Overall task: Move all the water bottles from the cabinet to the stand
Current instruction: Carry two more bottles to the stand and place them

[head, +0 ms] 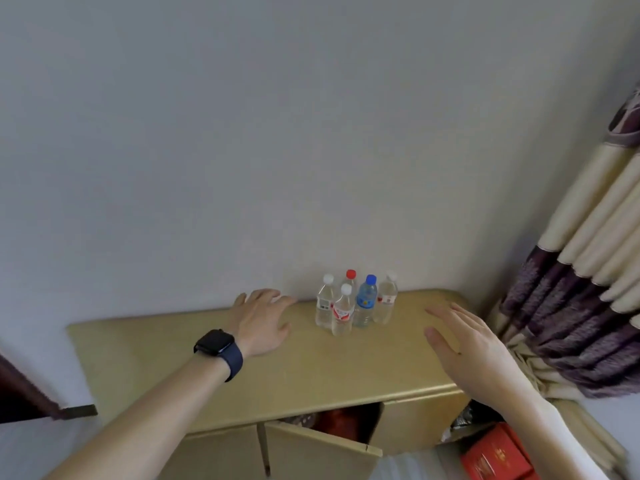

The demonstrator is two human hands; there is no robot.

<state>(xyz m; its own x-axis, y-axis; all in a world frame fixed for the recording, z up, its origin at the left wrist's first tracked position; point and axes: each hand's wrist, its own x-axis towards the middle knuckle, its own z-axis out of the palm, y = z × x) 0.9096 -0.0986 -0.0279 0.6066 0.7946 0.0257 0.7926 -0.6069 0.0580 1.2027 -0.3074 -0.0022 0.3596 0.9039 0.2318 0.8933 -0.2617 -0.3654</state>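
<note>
Several small clear water bottles stand upright in a tight cluster on the tan cabinet top (301,368), against the wall. A white-capped one with a red label (343,311) is at the front, a blue-capped one (366,303) to its right, a red-capped one (350,276) behind, and white-capped ones at the left (325,303) and right (387,303). My left hand (263,320), with a dark watch on the wrist, lies flat and open on the top just left of the bottles. My right hand (464,341) hovers open to their right, holding nothing.
A cabinet door (318,452) below hangs ajar with dark red contents behind it. A red box (495,455) sits at the lower right. Cream and purple curtains (581,306) hang close on the right. A dark wooden edge (20,393) shows at the left.
</note>
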